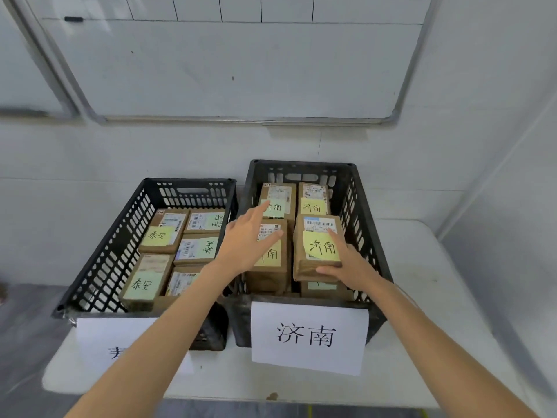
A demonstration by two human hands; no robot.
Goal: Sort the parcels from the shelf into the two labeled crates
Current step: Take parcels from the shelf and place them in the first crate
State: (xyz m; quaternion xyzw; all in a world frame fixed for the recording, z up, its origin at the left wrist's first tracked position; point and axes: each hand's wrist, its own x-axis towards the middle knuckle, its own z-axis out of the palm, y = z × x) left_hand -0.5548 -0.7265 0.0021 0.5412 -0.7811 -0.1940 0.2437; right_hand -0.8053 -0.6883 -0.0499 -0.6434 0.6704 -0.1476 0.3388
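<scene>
Right now both hands are over the right crate (363, 224), the black slatted one w/ the white paper sign (309, 337) reading 济南 on its near wall. It stands on the white bench (437, 267), just beside the left crate (99, 257); the two are touching or nearly so.

The right hand (346, 263) has hold of the front-right parcel (316, 245): thumb pressed on its near end, index finger laid along the top by the yellow 济南 note, other fingers hidden behind its right side. That parcel sits high, on top of a lower parcel (322, 286) w/ only its near edge showing.

The left hand (250, 236) is spread flat, fingers straight, holding nothing, over the front-left parcel (271, 267). Can't tell if it touches or just hovers. Its fingertips reach toward the back-left parcel (277, 196); a back-right parcel (313, 199) lies next to that one. All are brown, w/ shipping labels & yellow 济南 notes.

The left crate holds approx six brown parcels lying flat, e.g. one (161, 235) w/ a yellow 泰安 note. Its own sign (102, 336) is mostly covered by the left forearm.

A whiteboard (241, 70) hangs on the wall behind.
</scene>
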